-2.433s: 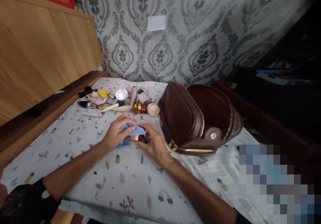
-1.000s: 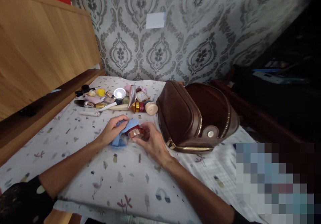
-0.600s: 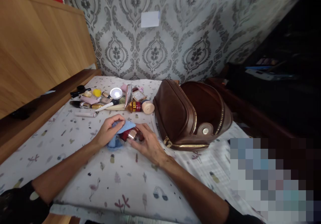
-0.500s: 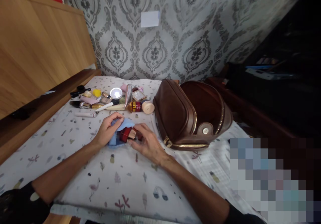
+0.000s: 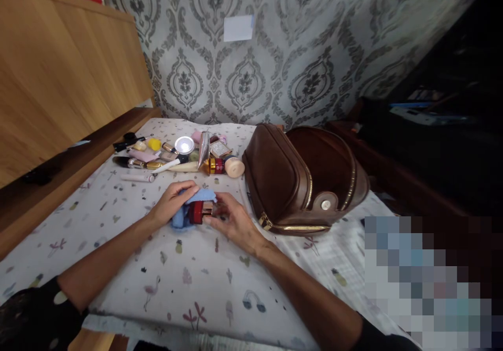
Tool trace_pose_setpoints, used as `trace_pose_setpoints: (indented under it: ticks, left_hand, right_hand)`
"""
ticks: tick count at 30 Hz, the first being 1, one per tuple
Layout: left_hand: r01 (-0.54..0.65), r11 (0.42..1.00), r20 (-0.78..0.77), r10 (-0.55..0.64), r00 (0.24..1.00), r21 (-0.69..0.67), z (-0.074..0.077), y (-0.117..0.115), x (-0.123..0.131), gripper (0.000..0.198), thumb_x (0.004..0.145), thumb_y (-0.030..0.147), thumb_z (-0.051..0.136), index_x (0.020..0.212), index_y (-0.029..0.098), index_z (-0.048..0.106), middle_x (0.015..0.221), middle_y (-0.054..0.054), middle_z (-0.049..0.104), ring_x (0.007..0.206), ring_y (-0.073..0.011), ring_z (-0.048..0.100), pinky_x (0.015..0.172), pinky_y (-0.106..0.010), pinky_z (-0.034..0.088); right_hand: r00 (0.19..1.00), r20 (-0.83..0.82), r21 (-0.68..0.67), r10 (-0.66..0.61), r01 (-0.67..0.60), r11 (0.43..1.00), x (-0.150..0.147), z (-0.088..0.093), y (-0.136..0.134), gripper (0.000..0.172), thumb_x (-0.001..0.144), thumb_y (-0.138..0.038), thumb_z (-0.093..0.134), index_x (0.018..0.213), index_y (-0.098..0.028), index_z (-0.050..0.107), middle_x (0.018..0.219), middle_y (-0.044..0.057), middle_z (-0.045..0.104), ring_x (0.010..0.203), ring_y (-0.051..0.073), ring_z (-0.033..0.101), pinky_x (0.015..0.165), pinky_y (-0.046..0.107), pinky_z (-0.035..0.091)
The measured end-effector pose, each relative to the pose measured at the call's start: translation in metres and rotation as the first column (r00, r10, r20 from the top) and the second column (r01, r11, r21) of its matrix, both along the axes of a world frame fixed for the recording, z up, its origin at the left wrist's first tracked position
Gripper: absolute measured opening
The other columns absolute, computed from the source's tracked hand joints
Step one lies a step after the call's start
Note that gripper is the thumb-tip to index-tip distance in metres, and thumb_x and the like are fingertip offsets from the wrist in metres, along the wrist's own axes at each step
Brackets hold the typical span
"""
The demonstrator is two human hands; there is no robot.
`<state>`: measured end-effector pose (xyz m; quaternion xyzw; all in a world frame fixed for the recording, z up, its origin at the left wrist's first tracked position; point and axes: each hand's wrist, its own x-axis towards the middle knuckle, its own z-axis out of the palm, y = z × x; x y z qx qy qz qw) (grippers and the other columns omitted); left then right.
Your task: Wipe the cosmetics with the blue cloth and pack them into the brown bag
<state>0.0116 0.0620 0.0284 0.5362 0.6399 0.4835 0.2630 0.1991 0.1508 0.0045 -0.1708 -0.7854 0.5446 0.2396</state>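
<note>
Low over the patterned sheet, my left hand (image 5: 172, 202) grips a blue cloth (image 5: 179, 218) folded around a small dark red bottle (image 5: 196, 212). The bottle lies sideways, its shiny rose-gold cap (image 5: 207, 211) pointing right. My right hand (image 5: 238, 225) has its thumb and fingers closed about the cap end. The cloth covers the bottle's left end and part of its top. Just beyond the hands lie makeup brushes (image 5: 157, 165), a white tube (image 5: 137, 178), a red bottle with a gold top (image 5: 216, 166) and a round beige-ended container (image 5: 234, 167).
An open brown leather bag (image 5: 275, 178) with gold zips stands right of my hands. Farther back are a round mirror-like item (image 5: 184, 145), a silver tube (image 5: 204, 149) and a yellow sponge (image 5: 154, 144). A wooden cabinet (image 5: 70, 63) rises at the left, before a patterned wall (image 5: 243, 78).
The bottle has turned slightly so its cap points more squarely right. The cloth's upper flap now reaches farther over the cap. Both hands keep their hold, and the view has shifted a little.
</note>
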Motion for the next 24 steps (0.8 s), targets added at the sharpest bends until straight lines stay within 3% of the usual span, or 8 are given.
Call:
trace_pose_setpoints:
  ticks: [7,13,19,24]
  left_hand:
    - [0.082,0.994,0.221,-0.063,0.973,-0.078,0.004,-0.002,0.000,0.028,0.076,0.044,0.070,0.076,0.016,0.067,0.075,0.000,0.061,0.071,-0.0152,0.053,0.067,-0.025,0.041]
    - [0.149,0.985,0.228,-0.125,0.966,-0.091,0.009,-0.003,-0.005,0.020,0.074,0.034,0.071,0.085,0.017,0.069,0.082,0.000,0.064,0.072,-0.0144,0.055,0.067,-0.024,0.041]
    - [0.147,0.988,0.281,-0.126,0.951,-0.054,0.004,-0.004,-0.010,0.016,0.075,0.027,0.068,0.087,0.017,0.069,0.085,-0.001,0.066,0.071,-0.0136,0.055,0.066,-0.024,0.042]
    - [0.092,0.995,0.319,-0.073,0.945,-0.045,0.000,-0.004,-0.009,0.016,0.072,0.025,0.066,0.085,0.016,0.070,0.081,-0.002,0.067,0.064,-0.0130,0.054,0.060,-0.024,0.041]
  right_hand:
    - [0.994,0.110,0.205,0.005,-0.028,0.978,0.001,0.003,-0.004,0.063,0.078,-0.045,0.079,0.130,-0.019,0.055,0.117,0.009,0.061,0.103,0.024,0.060,0.090,0.041,0.050]
    - [0.985,0.171,0.326,-0.034,-0.024,0.945,0.000,0.005,-0.008,0.046,0.076,-0.040,0.081,0.111,-0.017,0.062,0.104,0.007,0.060,0.093,0.022,0.058,0.084,0.038,0.049]
    - [0.981,0.191,0.269,0.013,-0.065,0.961,0.003,0.006,-0.006,0.049,0.078,-0.041,0.080,0.117,-0.017,0.061,0.100,0.005,0.063,0.090,0.021,0.059,0.081,0.036,0.049]
    - [0.991,0.130,0.256,0.034,-0.067,0.964,0.004,0.004,-0.002,0.059,0.075,-0.026,0.082,0.128,-0.019,0.058,0.105,0.006,0.064,0.091,0.021,0.060,0.083,0.037,0.051]
